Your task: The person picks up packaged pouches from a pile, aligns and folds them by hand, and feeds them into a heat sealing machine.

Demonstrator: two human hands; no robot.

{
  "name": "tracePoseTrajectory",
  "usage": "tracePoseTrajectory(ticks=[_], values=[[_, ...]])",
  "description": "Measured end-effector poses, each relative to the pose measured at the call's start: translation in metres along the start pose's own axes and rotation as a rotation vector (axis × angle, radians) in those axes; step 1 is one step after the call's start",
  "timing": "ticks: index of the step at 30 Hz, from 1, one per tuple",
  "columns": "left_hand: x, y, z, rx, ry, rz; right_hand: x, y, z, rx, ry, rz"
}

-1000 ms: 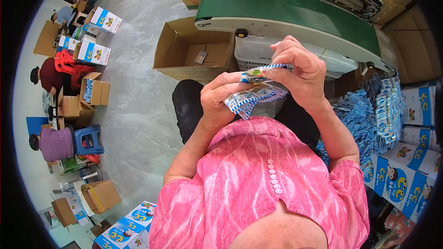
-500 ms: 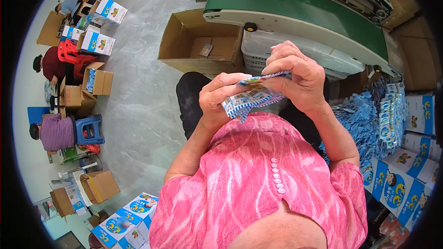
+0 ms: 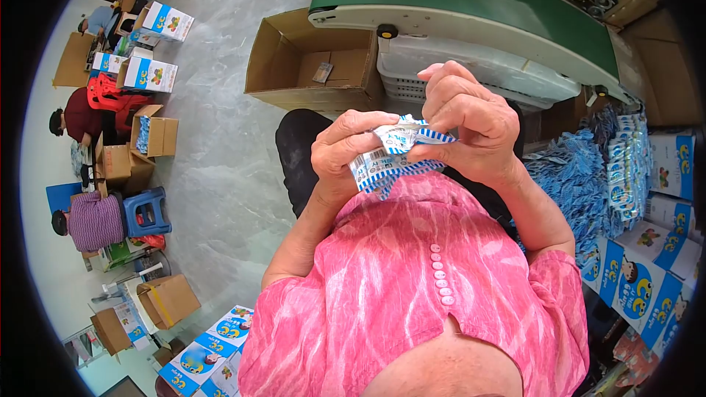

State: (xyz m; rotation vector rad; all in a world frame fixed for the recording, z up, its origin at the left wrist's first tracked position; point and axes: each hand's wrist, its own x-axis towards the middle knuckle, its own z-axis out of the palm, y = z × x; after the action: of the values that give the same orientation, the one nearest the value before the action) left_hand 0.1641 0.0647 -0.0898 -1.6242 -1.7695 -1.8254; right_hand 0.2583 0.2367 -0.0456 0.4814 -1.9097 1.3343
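Packets [image 3: 373, 166], long axis roughly crosswise, between left hand [image 3: 341, 150], gripping left end, and right hand [image 3: 476, 126], pinching striped edge [image 3: 437, 137].

Left hand [image 3: 340, 154] gripping, fingers [image 3: 357, 125] bent. Right hand [image 3: 476, 129] near left, thumb [image 3: 434, 153] pressed below curled fingers. Forearms [image 3: 543, 209] behind hands, elbows [image 3: 560, 241] bent.

White packets [image 3: 384, 164] with blue-striped edges

Pink/wht shirt [image 3: 368, 272] w/ 7 btns [image 3: 440, 275], blk trousers [image 3: 293, 151]
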Motion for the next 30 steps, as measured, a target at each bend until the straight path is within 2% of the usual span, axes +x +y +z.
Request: tracePoseTrajectory(ticks=[9,13,16,21,24,30], values=[[0.003,-0.001,-0.002,0.024,-0.022,0.043,0.001,-0.003,-0.007,-0.035,-0.033,0.095],[0.004,0.001,-0.002,0.008,-0.035,0.02,0.0,-0.001,-0.009,-0.037,-0.059,0.048],[0.005,0.002,-0.001,-0.007,-0.03,0.027,0.001,0.001,-0.01,-0.036,-0.106,-0.088],[0.002,0.0,-0.001,0.009,-0.017,0.05,0.0,-0.003,-0.006,-0.003,-0.082,-0.062],[0.0,-0.001,-0.003,0.013,-0.027,0.033,0.0,-0.01,-0.006,0.005,-0.05,0.04],[0.0,0.0,-0.003,0.032,-0.036,0.036,-0.002,-0.002,-0.01,-0.045,-0.065,-0.075]])
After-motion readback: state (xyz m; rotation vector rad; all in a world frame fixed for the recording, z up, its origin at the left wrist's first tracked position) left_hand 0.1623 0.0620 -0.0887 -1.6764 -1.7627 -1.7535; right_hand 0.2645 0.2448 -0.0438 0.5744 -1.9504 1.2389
